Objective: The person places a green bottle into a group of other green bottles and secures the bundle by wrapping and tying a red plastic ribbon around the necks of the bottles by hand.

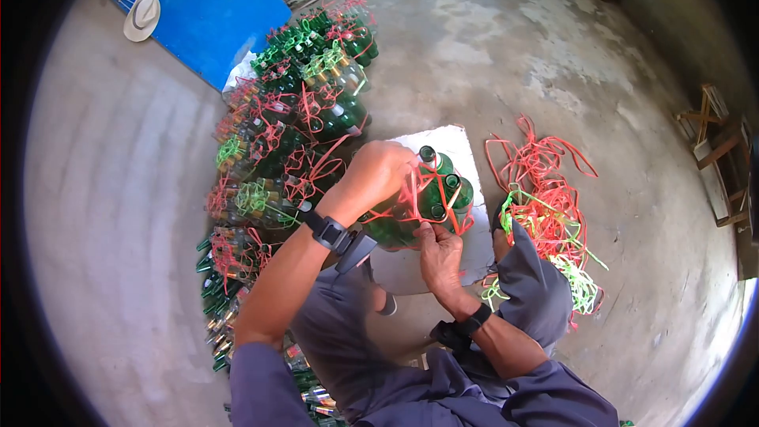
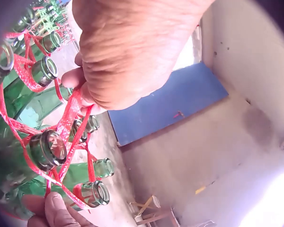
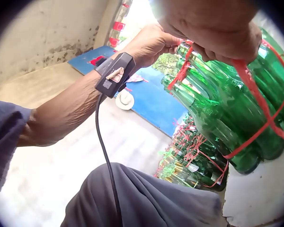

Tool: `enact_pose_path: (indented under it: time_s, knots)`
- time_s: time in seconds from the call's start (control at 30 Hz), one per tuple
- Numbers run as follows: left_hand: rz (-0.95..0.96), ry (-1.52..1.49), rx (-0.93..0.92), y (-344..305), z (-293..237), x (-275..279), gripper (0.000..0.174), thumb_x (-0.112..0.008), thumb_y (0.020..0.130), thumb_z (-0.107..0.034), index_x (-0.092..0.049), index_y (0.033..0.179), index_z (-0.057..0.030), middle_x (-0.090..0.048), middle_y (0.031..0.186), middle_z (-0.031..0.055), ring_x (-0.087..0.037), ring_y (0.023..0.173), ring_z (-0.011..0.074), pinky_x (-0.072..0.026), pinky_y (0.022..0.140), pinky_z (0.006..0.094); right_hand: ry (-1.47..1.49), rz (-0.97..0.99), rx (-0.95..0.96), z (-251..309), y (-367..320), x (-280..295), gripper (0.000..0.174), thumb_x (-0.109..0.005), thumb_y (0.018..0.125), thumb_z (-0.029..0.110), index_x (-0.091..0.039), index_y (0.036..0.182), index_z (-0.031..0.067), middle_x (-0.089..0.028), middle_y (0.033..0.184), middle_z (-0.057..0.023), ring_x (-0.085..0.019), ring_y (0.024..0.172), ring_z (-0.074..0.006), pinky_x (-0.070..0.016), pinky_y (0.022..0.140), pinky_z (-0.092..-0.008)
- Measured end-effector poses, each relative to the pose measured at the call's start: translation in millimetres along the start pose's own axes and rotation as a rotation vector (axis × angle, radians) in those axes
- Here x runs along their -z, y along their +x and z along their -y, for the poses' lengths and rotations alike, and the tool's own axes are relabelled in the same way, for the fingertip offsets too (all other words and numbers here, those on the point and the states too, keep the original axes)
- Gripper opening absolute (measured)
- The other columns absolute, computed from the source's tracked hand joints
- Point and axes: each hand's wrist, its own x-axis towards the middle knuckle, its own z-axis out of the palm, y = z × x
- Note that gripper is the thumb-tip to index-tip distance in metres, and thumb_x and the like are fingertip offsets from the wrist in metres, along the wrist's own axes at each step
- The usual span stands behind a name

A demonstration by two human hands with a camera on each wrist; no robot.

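Green glass bottles (image 1: 463, 190) (image 2: 19, 156) (image 3: 217, 109) stand upright in a bundle on a white board (image 1: 474, 249) (image 3: 246, 201), with red plastic strips (image 1: 405, 198) (image 2: 68, 116) (image 3: 255, 87) looped and crossed around their necks and sides. My left hand (image 1: 381, 178) (image 2: 128, 52) (image 3: 151, 46), above the left side of the bundle, pinches a red strip between thumb and fingers. On the near side, my right hand (image 1: 441, 259) (image 2: 59, 213) (image 3: 210, 26) pinches red strip low beside a bottle neck. Its fingertips are partly hidden in the right wrist view.
Many tied bottle bundles (image 1: 273, 142) (image 3: 194, 151) line the floor at left. A tangle of red and green strips (image 1: 545, 198) lies at right. Beyond are a blue panel (image 1: 205, 16) (image 2: 165, 106) (image 3: 154, 101), a pale hat (image 1: 142, 16) (image 3: 125, 100) and a wooden frame (image 1: 715, 150).
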Motion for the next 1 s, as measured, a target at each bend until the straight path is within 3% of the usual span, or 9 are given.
enact_pose_path:
  time_s: [0.07,0.37,0.53,0.67,0.83,1.0]
  knots:
    - [-0.005,-0.075,0.052,6,3,-6,0.008,-0.068,0.084,-0.001,-0.073,0.090,-0.0014,-0.072,0.091,0.0169,-0.069,0.078,0.0358,-0.0542,0.068,0.0402,0.015,0.001,-0.042,5,-1,4,0.032,-0.061,0.101,0.020,-0.069,0.083,-0.0058,-0.053,0.060,-0.0017,-0.045,0.058,-0.0090,-0.0399,0.056,-0.0305]
    - [0.030,0.342,-0.033,15,0,-4,0.009,-0.076,0.079,-0.016,-0.070,0.079,-0.0086,-0.067,0.079,0.0064,-0.068,0.074,0.0317,-0.0521,0.063,0.0434,0.076,0.004,-0.128,22,-4,4,0.032,-0.063,0.101,0.020,-0.069,0.082,-0.0051,-0.054,0.063,0.0013,-0.044,0.060,-0.0078,-0.0380,0.056,-0.0289]
    - [0.079,0.239,0.058,24,4,-2,0.010,-0.075,0.076,-0.019,-0.072,0.074,-0.0103,-0.071,0.078,0.0095,-0.069,0.074,0.0337,-0.0533,0.065,0.0453,0.068,0.001,-0.151,17,-3,5,0.032,-0.063,0.100,0.021,-0.069,0.081,-0.0045,-0.054,0.062,0.0009,-0.044,0.059,-0.0070,-0.0380,0.055,-0.0283]
    - [0.056,0.222,0.122,26,5,-13,0.007,-0.076,0.074,-0.013,-0.070,0.070,-0.0106,-0.069,0.072,0.0078,-0.068,0.069,0.0318,-0.0519,0.062,0.0423,0.022,0.011,-0.147,14,-2,5,0.034,-0.064,0.099,0.025,-0.069,0.081,-0.0028,-0.052,0.058,0.0012,-0.043,0.050,-0.0075,-0.0368,0.046,-0.0295]
    - [0.187,0.301,0.324,37,-4,-16,0.006,-0.071,0.074,-0.012,-0.072,0.069,-0.0098,-0.069,0.073,0.0176,-0.069,0.072,0.0386,-0.0526,0.065,0.0483,0.059,0.022,-0.153,3,-1,1,0.034,-0.064,0.099,0.027,-0.070,0.082,-0.0011,-0.051,0.057,0.0006,-0.043,0.043,-0.0090,-0.0368,0.036,-0.0302]
    - [0.260,0.287,0.353,42,-2,-14,0.006,-0.068,0.075,-0.009,-0.073,0.071,-0.0091,-0.069,0.073,0.0199,-0.069,0.073,0.0405,-0.0538,0.067,0.0496,0.042,0.028,-0.188,-1,2,2,0.034,-0.063,0.099,0.027,-0.070,0.082,-0.0017,-0.051,0.057,0.0008,-0.045,0.044,-0.0090,-0.0428,0.035,-0.0306]
